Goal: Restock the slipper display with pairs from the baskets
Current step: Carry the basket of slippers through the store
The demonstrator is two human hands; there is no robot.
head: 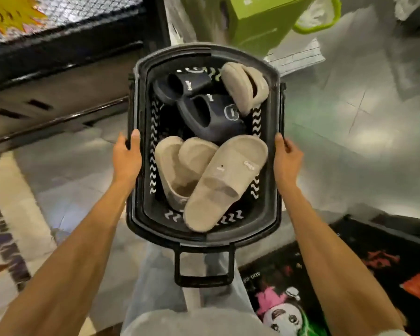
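Both hands hold a black basket (pixel 170 235) above the floor (pixel 325 112), one at each long side, about midway along. The left hand (pixel 127 156) grips the left rim with its thumb hooked over the top and its fingers curled down the outer wall. The right hand (pixel 287 155) grips the right rim in the same way. Five slippers lie loose inside. A navy slipper (pixel 187 87) sits toward the far left corner. A second navy slipper (pixel 211 117) lies just nearer, touching it and reaching the middle. A tilted beige slipper (pixel 243 86) stands on its edge in the far right corner, against the second navy slipper. At the near end a left beige slipper (pixel 172 166) lies along the left wall. A top beige slipper (pixel 226 180) lies slantwise across it, strap up, with one end resting at the near rim. A black handle (pixel 204 280) hangs down from the near end, in front of the person's pale trousers (pixel 155 275). A green box (pixel 260 23) stands beyond the far end, and a printed mat (pixel 349 263) lies on the floor to the right.
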